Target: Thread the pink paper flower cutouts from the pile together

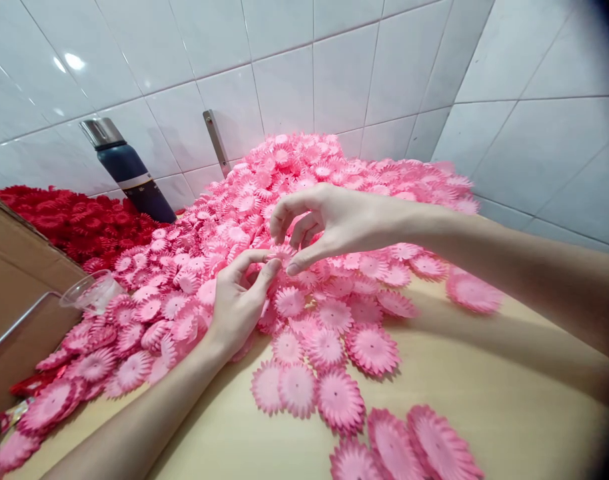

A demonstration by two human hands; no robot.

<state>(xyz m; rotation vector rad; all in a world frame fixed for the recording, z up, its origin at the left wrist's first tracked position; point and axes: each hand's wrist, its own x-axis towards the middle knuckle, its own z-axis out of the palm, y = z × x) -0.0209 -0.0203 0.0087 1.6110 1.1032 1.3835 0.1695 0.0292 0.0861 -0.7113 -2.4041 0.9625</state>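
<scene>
Between the thumb and forefinger of my left hand is a small pink flower-shaped petal disc, held over the pile. My right hand hovers just above and to the right of it, fingers curved and thumb apart, with nothing visible in its grasp. Both hands are in front of a large heap of pink scalloped petal discs. Many have a tiny hole in the middle. Several loose discs lie on the table below my hands, some overlapping.
A dark blue bottle with a steel cap leans at the back left, beside a pile of red petal discs. On the left stand a cardboard box and a clear plastic cup. White tiled walls enclose the pale wooden table.
</scene>
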